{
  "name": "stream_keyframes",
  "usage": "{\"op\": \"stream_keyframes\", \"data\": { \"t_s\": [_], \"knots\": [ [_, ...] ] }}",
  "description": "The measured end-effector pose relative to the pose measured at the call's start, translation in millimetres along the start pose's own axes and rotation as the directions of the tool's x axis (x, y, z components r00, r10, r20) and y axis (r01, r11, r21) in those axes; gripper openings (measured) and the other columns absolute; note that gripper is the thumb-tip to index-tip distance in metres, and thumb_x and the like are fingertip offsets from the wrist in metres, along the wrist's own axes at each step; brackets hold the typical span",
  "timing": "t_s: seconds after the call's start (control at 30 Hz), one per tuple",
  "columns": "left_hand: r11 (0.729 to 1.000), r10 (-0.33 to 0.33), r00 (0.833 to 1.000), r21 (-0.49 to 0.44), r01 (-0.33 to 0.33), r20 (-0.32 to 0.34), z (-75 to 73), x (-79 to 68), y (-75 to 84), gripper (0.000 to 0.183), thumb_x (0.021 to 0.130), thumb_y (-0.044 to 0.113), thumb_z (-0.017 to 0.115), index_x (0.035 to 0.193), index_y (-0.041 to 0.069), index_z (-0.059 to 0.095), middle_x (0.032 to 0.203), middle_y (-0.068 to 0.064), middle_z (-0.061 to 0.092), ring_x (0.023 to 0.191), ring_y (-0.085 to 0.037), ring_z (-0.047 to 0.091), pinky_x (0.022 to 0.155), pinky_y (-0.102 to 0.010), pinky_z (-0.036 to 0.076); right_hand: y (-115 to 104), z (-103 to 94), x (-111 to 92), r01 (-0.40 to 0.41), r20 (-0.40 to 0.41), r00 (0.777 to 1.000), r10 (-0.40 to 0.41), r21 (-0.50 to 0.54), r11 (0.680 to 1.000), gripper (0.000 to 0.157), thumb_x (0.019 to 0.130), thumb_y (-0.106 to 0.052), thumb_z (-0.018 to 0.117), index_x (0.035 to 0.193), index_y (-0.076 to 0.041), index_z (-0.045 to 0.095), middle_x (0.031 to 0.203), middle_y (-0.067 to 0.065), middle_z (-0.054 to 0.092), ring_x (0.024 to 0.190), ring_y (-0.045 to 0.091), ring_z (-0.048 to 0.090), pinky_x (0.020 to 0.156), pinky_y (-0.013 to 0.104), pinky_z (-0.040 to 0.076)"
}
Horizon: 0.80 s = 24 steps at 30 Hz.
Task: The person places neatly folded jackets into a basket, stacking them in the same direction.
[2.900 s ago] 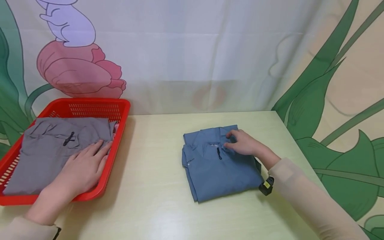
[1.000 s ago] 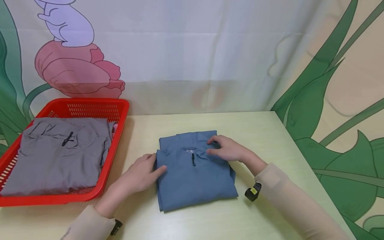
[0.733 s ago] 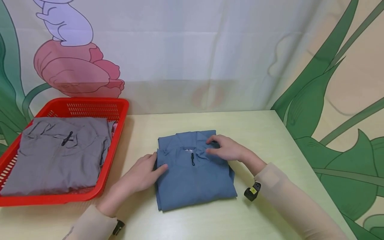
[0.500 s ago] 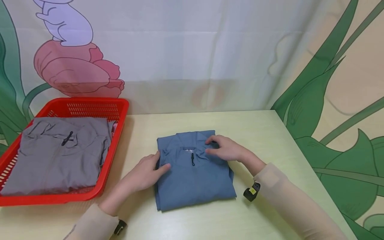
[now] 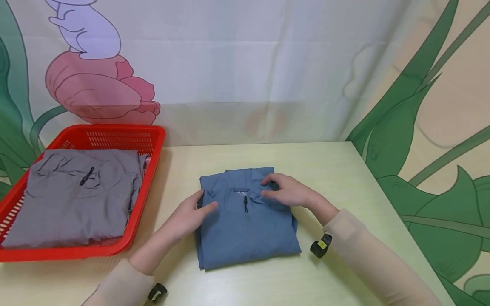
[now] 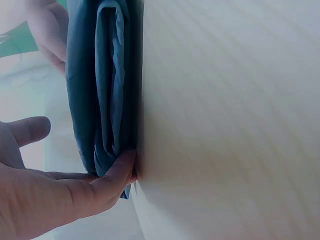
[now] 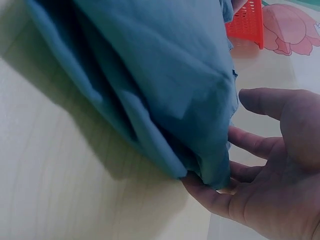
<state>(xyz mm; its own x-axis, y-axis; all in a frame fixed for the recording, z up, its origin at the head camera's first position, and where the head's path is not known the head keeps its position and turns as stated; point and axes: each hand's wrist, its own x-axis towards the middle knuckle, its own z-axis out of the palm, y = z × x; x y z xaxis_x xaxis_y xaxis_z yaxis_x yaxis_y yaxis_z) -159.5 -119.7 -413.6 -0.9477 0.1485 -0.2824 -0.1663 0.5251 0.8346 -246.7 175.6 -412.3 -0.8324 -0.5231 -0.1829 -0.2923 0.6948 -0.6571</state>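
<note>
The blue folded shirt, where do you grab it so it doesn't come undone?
Low on both sides of the blue shirt, I'd say: left hand from the left, right hand from the right, fingers underneath, thumbs on top. It lies flat on the table in stacked soft folds, so pinching only the top might pull it open.

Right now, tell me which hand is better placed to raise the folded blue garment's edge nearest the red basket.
Likely the left hand: its fingers touch the blue garment on the side facing the red basket, while the right hand is at the opposite side.
</note>
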Motion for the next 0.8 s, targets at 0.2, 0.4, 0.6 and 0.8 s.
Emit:
{"op": "stream_keyframes", "data": {
  "t_s": [0.2, 0.4, 0.6, 0.8],
  "knots": [
    [0.985, -0.060, 0.998, -0.160, 0.060, 0.001, 1.3, 0.6, 4.4, 0.076, 0.105, 0.031, 0.056, 0.159, -0.008, 0.019, 0.164, -0.029, 0.021, 0.150, -0.046, 0.022, 0.119, -0.059, 0.023, -2.2, 0.7, -1.3, -0.002, -0.006, 1.000, 0.002, 0.001, 1.000, 0.039, 0.102, -0.026, 0.064, 0.134, -0.004, 0.061, 0.145, 0.018, 0.053, 0.141, 0.035, 0.043, 0.113, 0.051, 0.037],
    [0.947, -0.096, 0.995, -0.308, 0.092, 0.002, 3.3, 4.2, 3.4, 0.076, 0.105, 0.028, 0.055, 0.159, -0.008, 0.017, 0.165, -0.028, 0.017, 0.151, -0.045, 0.019, 0.120, -0.060, 0.018, -3.3, 1.9, -1.7, 0.002, -0.007, 1.000, -0.002, 0.003, 1.000, 0.038, 0.102, -0.026, 0.064, 0.133, -0.003, 0.061, 0.144, 0.018, 0.054, 0.139, 0.035, 0.044, 0.113, 0.050, 0.038],
    [0.921, -0.115, 0.993, -0.377, 0.094, -0.032, 6.6, 6.2, 2.0, 0.075, 0.105, 0.027, 0.055, 0.160, -0.007, 0.016, 0.164, -0.028, 0.019, 0.151, -0.043, 0.019, 0.121, -0.059, 0.016, -2.6, 2.3, -2.0, 0.000, -0.006, 1.000, 0.000, 0.011, 1.000, 0.038, 0.103, -0.026, 0.063, 0.133, -0.003, 0.061, 0.144, 0.018, 0.053, 0.140, 0.035, 0.044, 0.112, 0.050, 0.038],
    [0.885, -0.101, 0.994, -0.461, 0.071, -0.040, 8.6, 12.4, -2.2, 0.067, 0.105, 0.022, 0.054, 0.156, -0.010, 0.025, 0.162, -0.025, 0.027, 0.150, -0.038, 0.023, 0.122, -0.053, 0.018, -1.4, 3.2, -2.1, 0.006, -0.010, 1.000, -0.006, 0.016, 1.000, 0.037, 0.103, -0.025, 0.063, 0.133, -0.003, 0.061, 0.144, 0.017, 0.054, 0.139, 0.035, 0.044, 0.112, 0.051, 0.038]
  ]
}}
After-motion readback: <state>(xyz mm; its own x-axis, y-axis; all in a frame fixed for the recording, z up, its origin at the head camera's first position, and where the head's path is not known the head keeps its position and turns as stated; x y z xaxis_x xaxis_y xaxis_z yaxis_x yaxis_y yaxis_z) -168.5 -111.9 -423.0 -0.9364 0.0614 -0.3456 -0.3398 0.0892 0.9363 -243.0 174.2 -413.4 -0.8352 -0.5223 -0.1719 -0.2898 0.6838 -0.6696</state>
